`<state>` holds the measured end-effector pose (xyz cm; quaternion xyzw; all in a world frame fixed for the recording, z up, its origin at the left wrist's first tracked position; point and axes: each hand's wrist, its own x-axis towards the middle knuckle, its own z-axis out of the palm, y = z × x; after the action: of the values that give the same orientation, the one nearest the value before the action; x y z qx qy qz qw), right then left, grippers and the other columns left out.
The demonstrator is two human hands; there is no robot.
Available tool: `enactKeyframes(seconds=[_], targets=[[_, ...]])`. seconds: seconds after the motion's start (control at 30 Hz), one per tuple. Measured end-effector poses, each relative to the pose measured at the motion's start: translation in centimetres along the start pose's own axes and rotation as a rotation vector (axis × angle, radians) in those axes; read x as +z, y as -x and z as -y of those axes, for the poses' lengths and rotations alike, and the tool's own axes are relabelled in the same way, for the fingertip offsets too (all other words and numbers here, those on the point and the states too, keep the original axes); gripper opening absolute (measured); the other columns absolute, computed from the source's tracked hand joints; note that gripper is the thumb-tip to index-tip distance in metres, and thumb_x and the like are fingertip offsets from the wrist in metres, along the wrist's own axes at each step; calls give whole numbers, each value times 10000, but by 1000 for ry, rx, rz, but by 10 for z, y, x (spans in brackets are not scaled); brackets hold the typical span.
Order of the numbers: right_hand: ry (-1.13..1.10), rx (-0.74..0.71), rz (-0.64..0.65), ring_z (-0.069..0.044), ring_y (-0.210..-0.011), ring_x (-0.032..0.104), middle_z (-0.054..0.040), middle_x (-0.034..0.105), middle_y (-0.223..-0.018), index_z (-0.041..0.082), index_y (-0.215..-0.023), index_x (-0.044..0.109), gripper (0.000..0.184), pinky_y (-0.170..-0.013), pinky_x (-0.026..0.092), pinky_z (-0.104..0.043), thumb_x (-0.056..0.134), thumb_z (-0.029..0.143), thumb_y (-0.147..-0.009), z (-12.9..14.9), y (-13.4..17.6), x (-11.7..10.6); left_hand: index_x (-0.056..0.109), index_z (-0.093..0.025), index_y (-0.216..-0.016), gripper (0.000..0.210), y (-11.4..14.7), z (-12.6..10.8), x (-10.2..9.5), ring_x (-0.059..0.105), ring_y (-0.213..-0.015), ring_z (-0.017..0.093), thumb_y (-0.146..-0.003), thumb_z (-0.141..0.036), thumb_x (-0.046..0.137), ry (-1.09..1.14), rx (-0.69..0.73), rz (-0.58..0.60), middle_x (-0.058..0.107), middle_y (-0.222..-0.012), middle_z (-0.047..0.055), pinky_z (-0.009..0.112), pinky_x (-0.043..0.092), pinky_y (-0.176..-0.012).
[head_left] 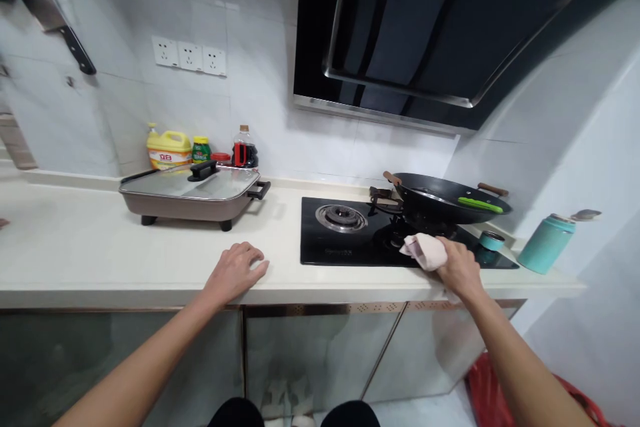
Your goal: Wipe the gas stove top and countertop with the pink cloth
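Observation:
My right hand [461, 268] is closed around a pale pink cloth [426, 252], which is bunched over the front part of the black glass gas stove [320, 245]. Behind it, a black wok [473, 215] with wooden handles sits on the right burner, and a green-handled utensil [480, 205] lies in it. My left hand [237, 272] rests on the white countertop [280, 280] near its front edge, holding nothing, with the fingers loosely bent and the thumb apart. The left burner [341, 218] has no pan on it.
An electric pan [185, 208] with a glass lid stands at left, before a yellow detergent jug [169, 150] and a dark sauce bottle [245, 149]. A teal canister [547, 245] and small teal lid [491, 241] stand right. The range hood [400, 33] hangs above.

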<state>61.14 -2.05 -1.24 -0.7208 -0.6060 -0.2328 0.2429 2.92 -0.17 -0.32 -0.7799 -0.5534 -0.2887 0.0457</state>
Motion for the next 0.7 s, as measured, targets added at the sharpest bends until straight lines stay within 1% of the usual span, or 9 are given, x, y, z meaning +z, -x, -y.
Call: enactKeyframes(seconds=[0.07, 0.13, 0.2, 0.3, 0.4, 0.47, 0.57, 0.63, 0.7], targets=[[1, -50, 173, -336, -1098, 630, -141, 677, -1332, 287, -1418, 650, 629, -907, 478, -464, 602, 347, -794, 7, -8, 8, 749, -242, -894, 329, 1, 0, 0, 646, -1012, 285, -915, -476, 519, 3, 9, -10, 747, -1011, 74, 429, 471, -936], [-26, -131, 283, -319, -1120, 631, -108, 695, -1311, 317, -1355, 697, 546, -935, 472, -456, 609, 428, -827, 13, -9, 16, 745, -239, -905, 326, 2, 1, 1, 642, -1013, 280, -926, -466, 512, 6, 21, -15, 746, -1011, 73, 432, 467, -946], [-22, -168, 284, -305, -1128, 629, -93, 704, -1297, 319, -1307, 723, 485, -951, 466, -446, 588, 485, -873, 20, -6, 20, 744, -236, -921, 324, 2, 1, 2, 638, -1018, 280, -933, -460, 510, 5, 28, -11, 744, -1022, 74, 437, 464, -950], [0, -232, 220, -294, -1127, 621, -99, 707, -1282, 301, -1284, 733, 449, -973, 445, -439, 577, 494, -909, 39, 2, 21, 746, -233, -934, 320, 1, 2, 3, 632, -1025, 286, -933, -457, 517, -1, 27, 0, 738, -1035, 76, 443, 463, -952], [-32, -417, 211, -282, -1141, 598, -108, 709, -1251, 284, -1308, 719, 427, -1014, 403, -428, 563, 432, -939, 76, 7, 21, 744, -241, -933, 311, 1, 2, 3, 631, -1022, 286, -932, -456, 519, 1, 29, 5, 735, -1029, 71, 438, 466, -940], [-53, -483, 219, -285, -1145, 581, -116, 711, -1226, 261, -1334, 701, 431, -1031, 372, -428, 546, 391, -953, 106, 4, 22, 740, -241, -927, 316, 2, 2, 2, 633, -1012, 284, -936, -461, 513, 1, 35, 1, 736, -1018, 69, 435, 468, -928], [-84, -465, 262, -288, -1131, 566, -116, 711, -1207, 243, -1324, 695, 413, -1028, 345, -424, 499, 354, -978, 147, -10, 24, 732, -232, -911, 327, 2, 3, 1, 640, -991, 282, -941, -465, 504, 2, 52, -9, 741, -1006, 71, 439, 472, -922], [-152, -384, 331, -277, -1117, 565, -111, 709, -1188, 231, -1267, 709, 378, -1021, 344, -403, 493, 327, -973, 166, -23, 26, 728, -226, -907, 332, 2, 3, 1, 646, -987, 280, -945, -465, 500, 7, 64, -13, 745, -1003, 74, 440, 474, -919], [-228, -269, 383, -263, -1084, 576, -113, 701, -1140, 210, -1176, 728, 324, -1004, 359, -375, 519, 288, -940, 177, -38, 29, 726, -219, -913, 343, 1, 4, 1, 649, -987, 279, -953, -468, 495, 15, 75, -13, 747, -1002, 79, 439, 478, -917]])
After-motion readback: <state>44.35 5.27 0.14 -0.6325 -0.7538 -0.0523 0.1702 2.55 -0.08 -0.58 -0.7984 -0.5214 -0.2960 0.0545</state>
